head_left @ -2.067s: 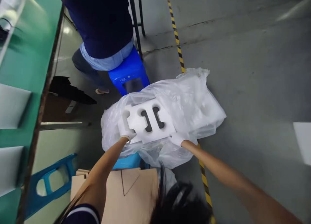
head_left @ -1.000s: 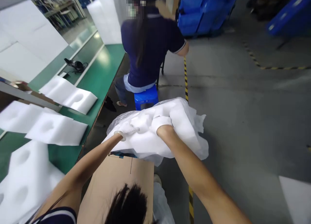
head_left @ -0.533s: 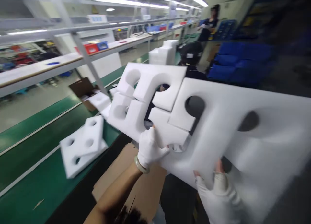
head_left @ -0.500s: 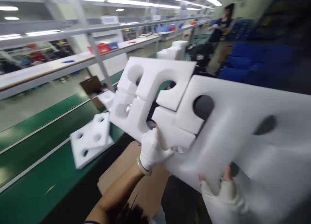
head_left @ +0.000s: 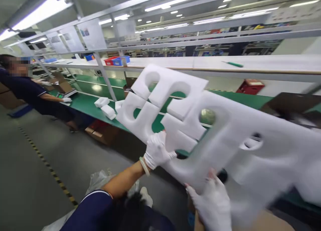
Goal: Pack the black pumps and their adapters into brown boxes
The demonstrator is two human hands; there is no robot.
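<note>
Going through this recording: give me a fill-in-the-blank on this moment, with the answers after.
The left hand and right hand wear white ____. They hold a white foam packing insert with rounded ____. A bangle circles the ____ wrist. Beside the red bin on the shelf sits a ____ bin.

gloves; cut-outs; left; blue

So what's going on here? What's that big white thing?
It's a white foam packing sheet with holes cut in it. A person in white gloves is holding it up, with the left hand and right hand on its edge. Behind it, small foam pieces lie on a green workbench, and a co-worker stands further along.
</note>
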